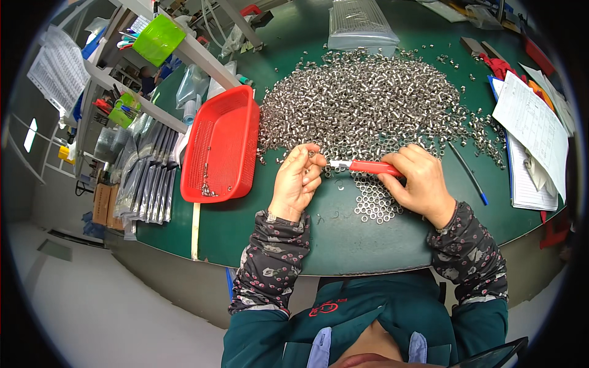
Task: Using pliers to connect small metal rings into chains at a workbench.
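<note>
My right hand (422, 181) is closed around the red handle of a small knife (373, 167), its short metal blade pointing left. The blade tip comes close to the fingers of my left hand (297, 181). Those fingers pinch a small metal ring (311, 154), partly hidden by the fingertips. Beyond both hands spreads a large pile of short, shiny metal rings (368, 92). Under and in front of the knife lies a flat group of rings (377, 202), most resting with their holes upward. Whether the blade touches the pinched ring I cannot tell.
A red perforated basket (245, 141) with several small metal pieces stands left on the green table (362, 245). A clear bag of tubes (361, 24) lies behind the pile. To the right are a pen (469, 175) and papers (531, 122). Bagged parts (147, 178) fill the far left.
</note>
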A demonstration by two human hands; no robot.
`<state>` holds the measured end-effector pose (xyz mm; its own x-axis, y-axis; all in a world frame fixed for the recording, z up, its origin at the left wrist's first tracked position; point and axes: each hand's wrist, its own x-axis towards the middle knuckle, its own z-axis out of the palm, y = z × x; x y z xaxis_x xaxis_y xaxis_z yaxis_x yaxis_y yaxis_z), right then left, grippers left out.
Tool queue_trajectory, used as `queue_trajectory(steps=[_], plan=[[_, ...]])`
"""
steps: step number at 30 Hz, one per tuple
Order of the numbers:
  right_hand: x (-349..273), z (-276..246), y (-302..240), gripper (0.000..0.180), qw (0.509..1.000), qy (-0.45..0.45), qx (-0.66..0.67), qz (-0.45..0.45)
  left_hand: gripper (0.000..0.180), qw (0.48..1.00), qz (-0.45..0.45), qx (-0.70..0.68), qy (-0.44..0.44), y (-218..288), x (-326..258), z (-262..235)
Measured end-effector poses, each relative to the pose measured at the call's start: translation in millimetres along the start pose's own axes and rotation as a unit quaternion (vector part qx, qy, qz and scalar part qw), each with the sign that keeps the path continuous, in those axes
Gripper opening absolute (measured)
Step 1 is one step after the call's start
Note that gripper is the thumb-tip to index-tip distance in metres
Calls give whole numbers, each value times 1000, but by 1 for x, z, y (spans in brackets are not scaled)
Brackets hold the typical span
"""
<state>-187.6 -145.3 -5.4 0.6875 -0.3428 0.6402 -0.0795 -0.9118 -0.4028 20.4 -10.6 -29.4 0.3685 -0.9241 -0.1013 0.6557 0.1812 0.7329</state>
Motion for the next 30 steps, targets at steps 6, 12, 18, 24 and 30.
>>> queue_trajectory(steps=[6, 12, 18, 24, 30], plan=[[2, -1, 7, 16, 999, 33, 9, 15, 25, 1000, -22, -4, -13, 3, 2, 5], [4, -1, 9, 18, 996, 67, 15, 49, 5, 881, 66, 468, -7, -8, -5, 22], [3, 0, 10, 17, 996, 72, 15, 49, 14, 666, 137, 734, -2, -24, -10, 44], [5, -3, 7, 17, 996, 73, 9, 40, 19, 652, 201, 731, -24, -31, -7, 44], [2, 0, 7, 16, 997, 57, 7, 45, 16, 684, 181, 707, -21, -31, -8, 41]])
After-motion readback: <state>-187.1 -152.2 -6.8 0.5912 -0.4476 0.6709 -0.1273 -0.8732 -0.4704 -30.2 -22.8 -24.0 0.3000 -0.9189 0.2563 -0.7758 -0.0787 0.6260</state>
